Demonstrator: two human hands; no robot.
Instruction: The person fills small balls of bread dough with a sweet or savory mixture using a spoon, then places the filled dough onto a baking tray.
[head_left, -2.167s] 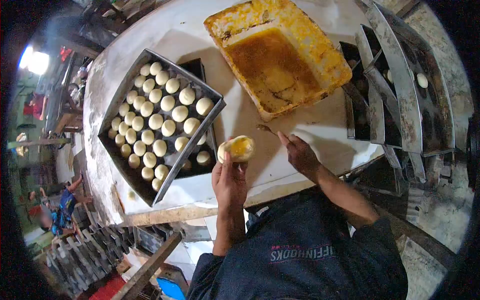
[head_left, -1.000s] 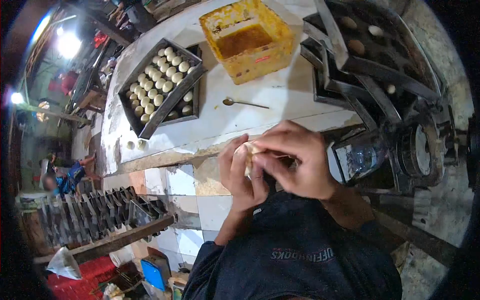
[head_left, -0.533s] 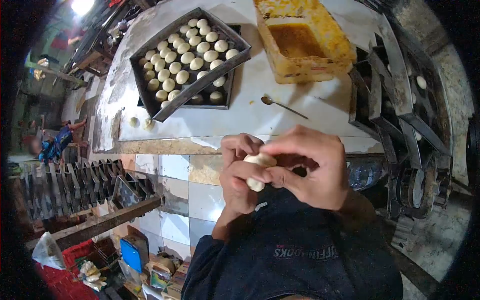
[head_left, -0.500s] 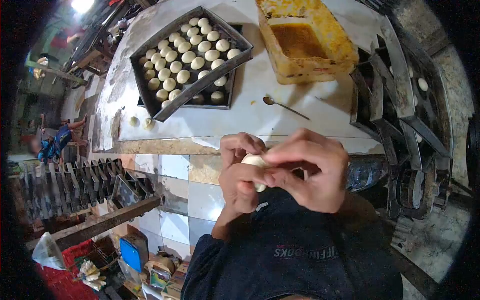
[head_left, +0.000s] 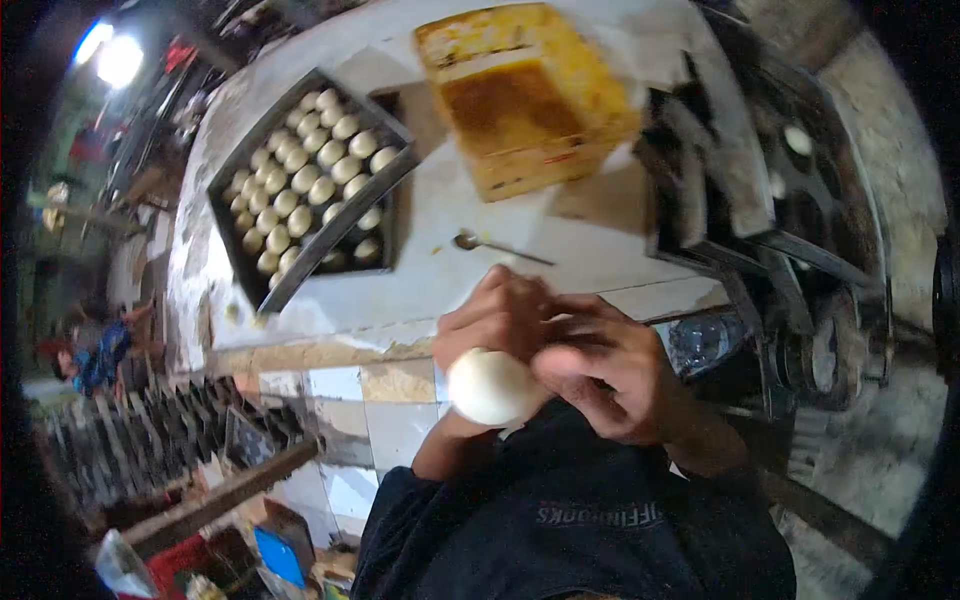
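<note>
A smooth pale dough ball (head_left: 489,387) bulges out below my left hand (head_left: 492,318), whose fingers are curled around its upper side. My right hand (head_left: 612,372) is bent close against its right side, thumb and fingers at the dough's edge. Motion blurs the contact, and part of the dough is hidden between the hands. Beyond them on the table (head_left: 420,285) lies a metal spoon (head_left: 500,248). A dark metal tray (head_left: 345,222) at the upper left holds several similar pale balls (head_left: 301,220).
A yellow plastic tub (head_left: 535,165) with brown residue stands at the back. Dark metal trays (head_left: 740,170) are stacked at the right, one with pale balls inside. More trays (head_left: 150,435) stand in a row at lower left. A person (head_left: 105,350) is at far left.
The view has shifted, so the table things appear further left. The dough now shows as a rounder, larger ball under my left hand, and my right hand has moved down and left.
</note>
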